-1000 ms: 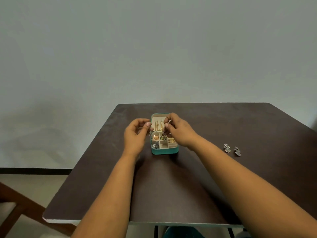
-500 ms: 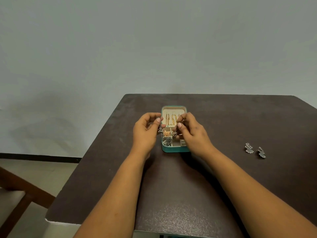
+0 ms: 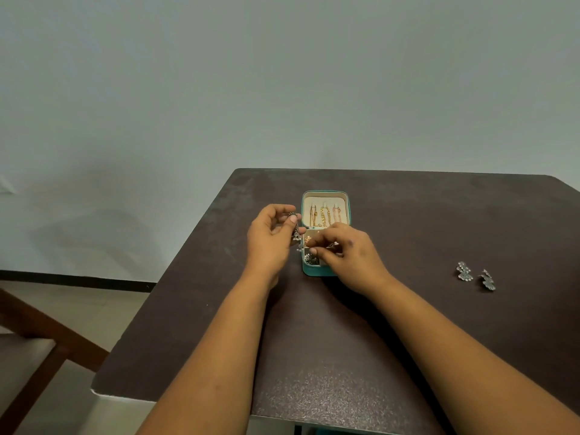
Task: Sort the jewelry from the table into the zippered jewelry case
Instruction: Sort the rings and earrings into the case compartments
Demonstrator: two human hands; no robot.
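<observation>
Jewelry case, small teal zippered box [image 3: 314, 271], lies open mid-table. Right hand [image 3: 351, 255] over its near compartments, fingertips pinching something small. Left hand [image 3: 270, 237] pinches dark silver dangling earring [image 3: 295, 235] beside case. Two silver fan-shaped earrings [image 3: 475, 276] well right. Gold chains [image 3: 326, 215] in lid.

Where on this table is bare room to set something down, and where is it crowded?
Bare: the dark table between the teal jewelry case and the two silver earrings, and the near stretch between the forearms. Crowded: over the case, where the left hand pinches a dangling earring and the right hand reaches in.
</observation>
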